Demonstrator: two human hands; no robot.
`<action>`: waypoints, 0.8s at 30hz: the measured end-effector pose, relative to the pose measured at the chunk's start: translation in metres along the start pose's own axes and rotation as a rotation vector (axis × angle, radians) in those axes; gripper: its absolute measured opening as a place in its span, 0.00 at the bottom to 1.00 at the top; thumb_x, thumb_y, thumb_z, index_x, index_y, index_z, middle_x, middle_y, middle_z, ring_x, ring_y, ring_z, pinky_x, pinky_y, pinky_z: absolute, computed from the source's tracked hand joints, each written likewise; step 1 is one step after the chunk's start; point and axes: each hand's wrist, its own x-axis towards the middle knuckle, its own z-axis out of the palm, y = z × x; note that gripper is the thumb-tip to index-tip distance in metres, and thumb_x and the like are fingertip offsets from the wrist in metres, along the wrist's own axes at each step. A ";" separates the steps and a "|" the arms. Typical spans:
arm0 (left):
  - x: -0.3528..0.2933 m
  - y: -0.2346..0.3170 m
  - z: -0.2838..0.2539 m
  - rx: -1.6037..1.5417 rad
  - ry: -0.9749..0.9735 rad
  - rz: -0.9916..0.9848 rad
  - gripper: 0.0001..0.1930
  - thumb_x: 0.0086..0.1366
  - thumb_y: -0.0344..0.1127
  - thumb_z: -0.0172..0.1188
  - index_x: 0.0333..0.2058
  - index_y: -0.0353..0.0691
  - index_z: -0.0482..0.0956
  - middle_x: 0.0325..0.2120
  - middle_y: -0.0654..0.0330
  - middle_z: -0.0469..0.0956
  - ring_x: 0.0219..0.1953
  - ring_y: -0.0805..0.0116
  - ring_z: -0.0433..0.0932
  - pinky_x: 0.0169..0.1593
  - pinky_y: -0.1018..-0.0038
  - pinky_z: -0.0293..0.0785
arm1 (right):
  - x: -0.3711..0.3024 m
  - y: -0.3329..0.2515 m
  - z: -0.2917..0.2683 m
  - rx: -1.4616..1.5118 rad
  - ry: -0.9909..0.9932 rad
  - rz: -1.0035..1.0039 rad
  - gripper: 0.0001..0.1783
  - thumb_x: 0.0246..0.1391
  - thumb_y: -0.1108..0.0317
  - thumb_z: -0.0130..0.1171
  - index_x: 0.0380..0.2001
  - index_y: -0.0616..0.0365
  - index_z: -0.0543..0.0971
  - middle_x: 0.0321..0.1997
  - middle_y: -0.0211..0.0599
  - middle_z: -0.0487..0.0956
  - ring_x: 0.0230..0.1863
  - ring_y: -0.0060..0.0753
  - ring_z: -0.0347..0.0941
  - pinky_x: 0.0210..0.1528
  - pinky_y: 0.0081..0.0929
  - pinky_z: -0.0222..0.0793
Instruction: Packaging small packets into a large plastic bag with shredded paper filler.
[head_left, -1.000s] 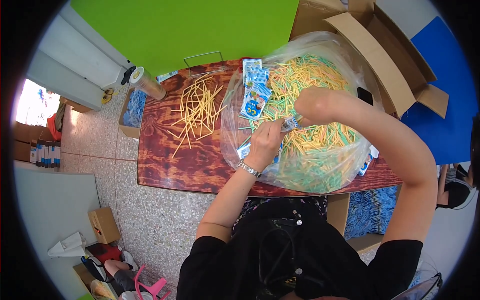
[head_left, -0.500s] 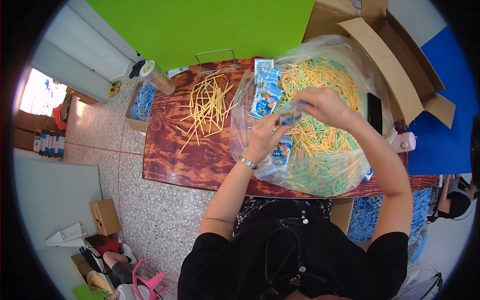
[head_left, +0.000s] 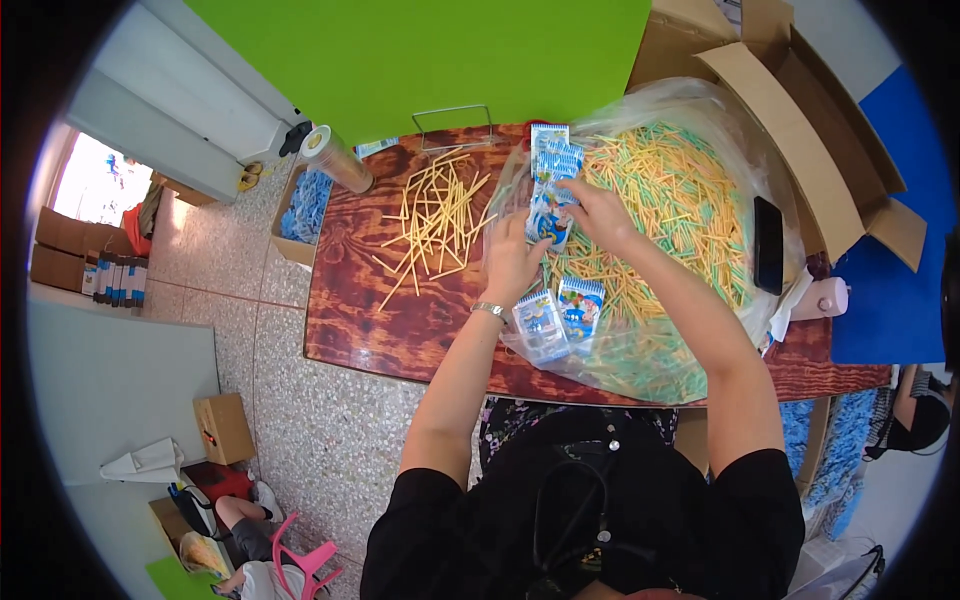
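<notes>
A row of overlapping blue-and-white packets [head_left: 551, 205] lies on a clear plastic bag, beside a heap of thin yellow, orange and green sticks [head_left: 670, 200]. My right hand [head_left: 606, 220] has its finger and thumb on the front packet of that row. On the other side of the same packet is my left hand [head_left: 513, 262], fingers stretched out and thumb apart at the packet's lower edge. Closer to me, a pale-looking packet [head_left: 540, 322] and a blue packet [head_left: 581, 308] rest side by side on the bag.
Loose yellow sticks [head_left: 435, 220] are spread on the red-brown table [head_left: 350, 270]. A clear cylinder [head_left: 340, 160] stands at its left corner, with a wire stand [head_left: 452, 128] behind. A black phone [head_left: 768, 245], pink bottle [head_left: 824, 299] and open cardboard box [head_left: 790, 120] are right.
Both hands have moved from a packet held over the sticks to the row of packets. A second packet now lies beside the near one. The view has shifted slightly.
</notes>
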 end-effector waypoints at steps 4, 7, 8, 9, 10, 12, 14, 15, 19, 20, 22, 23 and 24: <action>0.009 -0.010 0.022 -0.009 -0.128 -0.041 0.35 0.48 0.33 0.72 0.54 0.27 0.68 0.47 0.42 0.75 0.49 0.44 0.74 0.53 0.60 0.71 | -0.004 0.005 0.005 -0.149 0.086 0.224 0.28 0.50 0.66 0.65 0.54 0.56 0.70 0.44 0.52 0.80 0.45 0.53 0.77 0.48 0.44 0.73; 0.015 -0.017 0.027 -0.018 -0.173 -0.058 0.36 0.47 0.33 0.73 0.54 0.26 0.67 0.47 0.42 0.75 0.49 0.43 0.74 0.52 0.58 0.71 | 0.002 0.006 0.006 -0.072 -0.023 0.332 0.31 0.46 0.64 0.68 0.53 0.60 0.70 0.41 0.54 0.80 0.43 0.55 0.77 0.47 0.43 0.73; 0.018 -0.018 0.028 -0.022 -0.128 -0.067 0.36 0.46 0.33 0.73 0.54 0.29 0.69 0.44 0.42 0.77 0.46 0.42 0.76 0.50 0.57 0.72 | 0.008 0.002 0.005 -0.029 -0.092 0.419 0.30 0.46 0.64 0.69 0.52 0.60 0.70 0.40 0.53 0.80 0.43 0.54 0.78 0.47 0.43 0.73; 0.022 -0.020 0.031 -0.020 -0.126 -0.064 0.36 0.46 0.33 0.73 0.54 0.29 0.69 0.44 0.42 0.77 0.46 0.42 0.76 0.50 0.57 0.72 | 0.013 0.000 0.004 0.015 -0.162 0.504 0.30 0.45 0.64 0.70 0.50 0.61 0.70 0.38 0.51 0.80 0.43 0.53 0.78 0.46 0.42 0.73; 0.026 -0.023 0.033 -0.051 -0.154 -0.087 0.34 0.46 0.32 0.73 0.53 0.31 0.70 0.42 0.42 0.78 0.45 0.43 0.76 0.49 0.58 0.73 | 0.016 0.008 0.012 0.011 -0.121 0.438 0.27 0.46 0.65 0.68 0.48 0.61 0.71 0.37 0.50 0.81 0.42 0.52 0.78 0.45 0.42 0.73; 0.038 -0.022 0.037 -0.164 -0.174 -0.123 0.31 0.45 0.31 0.72 0.50 0.35 0.73 0.37 0.43 0.79 0.43 0.43 0.78 0.48 0.58 0.73 | 0.024 0.019 0.017 0.075 -0.081 0.377 0.26 0.47 0.66 0.68 0.49 0.61 0.71 0.36 0.48 0.81 0.38 0.49 0.79 0.42 0.39 0.74; 0.043 -0.024 0.037 -0.155 -0.157 -0.156 0.31 0.45 0.32 0.73 0.50 0.35 0.73 0.39 0.43 0.79 0.43 0.44 0.78 0.47 0.58 0.74 | 0.033 0.021 0.017 0.147 -0.049 0.308 0.25 0.48 0.67 0.67 0.49 0.61 0.71 0.35 0.46 0.80 0.34 0.45 0.79 0.39 0.37 0.74; 0.045 -0.028 0.035 -0.145 -0.138 -0.190 0.31 0.45 0.32 0.73 0.49 0.34 0.73 0.40 0.42 0.79 0.44 0.44 0.78 0.47 0.59 0.74 | 0.039 0.018 0.013 0.131 -0.096 0.283 0.25 0.48 0.67 0.66 0.49 0.60 0.72 0.38 0.49 0.80 0.38 0.50 0.78 0.42 0.40 0.73; 0.051 -0.025 0.038 -0.102 -0.156 -0.210 0.37 0.43 0.38 0.76 0.53 0.33 0.71 0.42 0.43 0.79 0.45 0.46 0.79 0.49 0.61 0.74 | 0.067 0.056 0.005 -0.018 0.155 0.136 0.25 0.51 0.66 0.62 0.53 0.57 0.72 0.44 0.54 0.79 0.44 0.56 0.76 0.48 0.46 0.71; 0.054 -0.027 0.035 -0.106 -0.204 -0.222 0.40 0.42 0.40 0.76 0.54 0.32 0.70 0.43 0.43 0.79 0.46 0.47 0.78 0.50 0.61 0.74 | 0.077 0.065 0.008 -0.236 0.196 0.053 0.25 0.53 0.62 0.60 0.54 0.56 0.72 0.44 0.52 0.79 0.44 0.58 0.75 0.50 0.48 0.70; 0.056 -0.031 0.039 -0.106 -0.220 -0.196 0.41 0.42 0.40 0.76 0.55 0.32 0.69 0.43 0.42 0.78 0.46 0.47 0.78 0.50 0.61 0.74 | 0.080 0.079 0.013 -0.310 0.057 0.125 0.24 0.53 0.60 0.60 0.53 0.55 0.74 0.45 0.50 0.79 0.45 0.57 0.75 0.51 0.48 0.69; 0.056 -0.031 0.037 -0.104 -0.232 -0.186 0.41 0.42 0.40 0.76 0.55 0.31 0.69 0.43 0.42 0.78 0.46 0.47 0.78 0.50 0.61 0.74 | 0.085 0.077 0.014 -0.374 -0.097 0.193 0.23 0.53 0.59 0.60 0.51 0.55 0.75 0.45 0.48 0.79 0.45 0.56 0.75 0.51 0.47 0.69; 0.055 -0.029 0.035 -0.155 -0.244 -0.207 0.42 0.42 0.40 0.76 0.56 0.32 0.68 0.46 0.41 0.77 0.48 0.46 0.77 0.53 0.60 0.73 | 0.089 0.075 0.012 -0.371 -0.099 0.191 0.23 0.53 0.59 0.60 0.51 0.55 0.75 0.45 0.48 0.79 0.45 0.56 0.75 0.51 0.47 0.69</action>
